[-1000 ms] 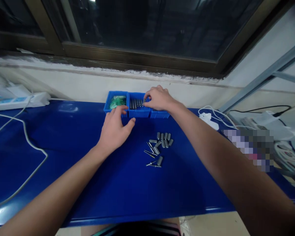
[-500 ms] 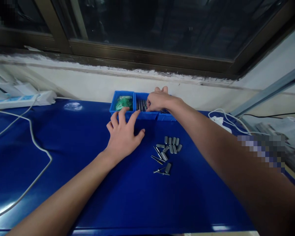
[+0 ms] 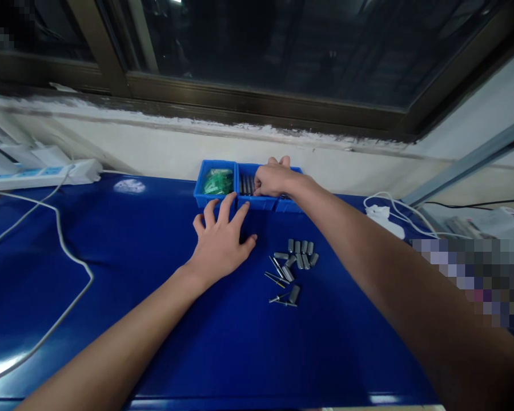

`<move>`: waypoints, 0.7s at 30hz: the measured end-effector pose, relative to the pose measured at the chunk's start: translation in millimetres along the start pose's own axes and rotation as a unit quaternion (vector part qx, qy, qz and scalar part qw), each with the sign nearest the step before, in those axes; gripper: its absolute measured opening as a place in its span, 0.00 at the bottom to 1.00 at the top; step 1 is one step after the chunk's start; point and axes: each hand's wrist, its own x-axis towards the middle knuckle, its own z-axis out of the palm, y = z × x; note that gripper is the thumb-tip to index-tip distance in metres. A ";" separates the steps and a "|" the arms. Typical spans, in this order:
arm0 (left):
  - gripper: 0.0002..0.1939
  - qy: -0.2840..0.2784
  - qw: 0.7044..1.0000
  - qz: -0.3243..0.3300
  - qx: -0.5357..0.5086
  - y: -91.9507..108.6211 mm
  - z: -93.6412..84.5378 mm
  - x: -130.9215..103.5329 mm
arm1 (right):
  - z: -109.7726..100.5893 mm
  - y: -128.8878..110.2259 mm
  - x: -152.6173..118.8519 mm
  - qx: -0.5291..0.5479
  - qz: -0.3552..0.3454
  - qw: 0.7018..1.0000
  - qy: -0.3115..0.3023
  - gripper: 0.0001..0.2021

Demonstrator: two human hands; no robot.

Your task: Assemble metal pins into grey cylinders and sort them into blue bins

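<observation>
My right hand reaches into the middle blue bin, its fingers bent down among grey metal cylinders; whatever the fingertips pinch is hidden. My left hand hovers over the blue table with fingers spread and nothing in them, its fingertips close to the front of the bins. A left blue bin holds green and clear plastic pieces. The right blue bin is partly covered by my right hand and forearm. Several grey metal cylinders and thin metal pins lie loose on the table between my arms.
A white power strip with plugs sits at the back left, and a white cable runs down the table's left side. White cables and a crumpled white item lie at the right. Behind the bins stands a wall below a window.
My left hand has drawn back slightly from the bins' front edge. The right hand stays in the middle bin, its fingers nearly unmoved. The view has shifted a little.
</observation>
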 end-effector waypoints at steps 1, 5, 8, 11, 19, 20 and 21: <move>0.36 0.001 1.000 0.000 -0.001 0.1 -0.6 0.1 | -1.9 2.8 -0.7 0.002 -0.006 1.000 0.008 0.09; 0.33 0.018 1.000 -0.004 -0.006 3.2 -9.3 1.0 | -12.2 2.1 -30.5 0.027 -0.053 0.987 0.151 0.10; 0.27 0.038 0.999 0.012 -0.015 5.2 -18.1 2.8 | -11.8 -18.4 -82.4 0.043 -0.068 0.962 0.263 0.12; 0.18 0.048 0.998 0.041 -0.020 3.7 -22.5 5.0 | 1.1 -38.4 -136.4 0.069 -0.047 0.979 0.188 0.09; 0.14 0.061 0.990 0.075 -0.106 -2.3 -21.8 10.1 | 36.0 -23.9 -177.3 0.173 -0.048 0.984 0.008 0.12; 0.16 0.070 0.989 0.063 -0.116 -2.1 -21.8 10.5 | 38.0 -23.3 -176.3 0.173 -0.053 0.983 0.009 0.13; 0.20 0.080 0.988 0.051 -0.125 -1.9 -21.7 10.8 | 39.6 -23.4 -175.2 0.173 -0.058 0.983 0.012 0.12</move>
